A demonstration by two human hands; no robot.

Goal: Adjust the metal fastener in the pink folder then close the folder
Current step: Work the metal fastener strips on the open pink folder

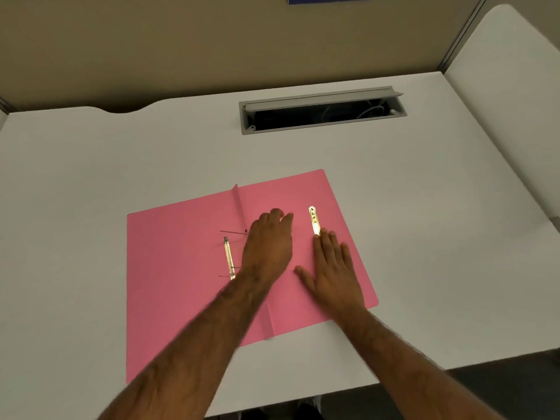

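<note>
Two hands rest on the open pink folder [181, 268], which lies flat mid-desk. Our left hand [268, 247] presses loosely curled near the spine, gripping nothing; our right hand [331, 268] lies flat, fingers open, fingertips touching the loose metal bar [314, 221] at its 12 o'clock. The fastener base [228, 257] sits at the left hand's 9 o'clock. We should slide the bar over gently, keeping it square.

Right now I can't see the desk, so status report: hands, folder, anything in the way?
Left hand open, over spine. Right hand flat, fingertips at loose metal strip. Pink folder open flat; fastener bar on left leaf. Nothing blocking.
</note>
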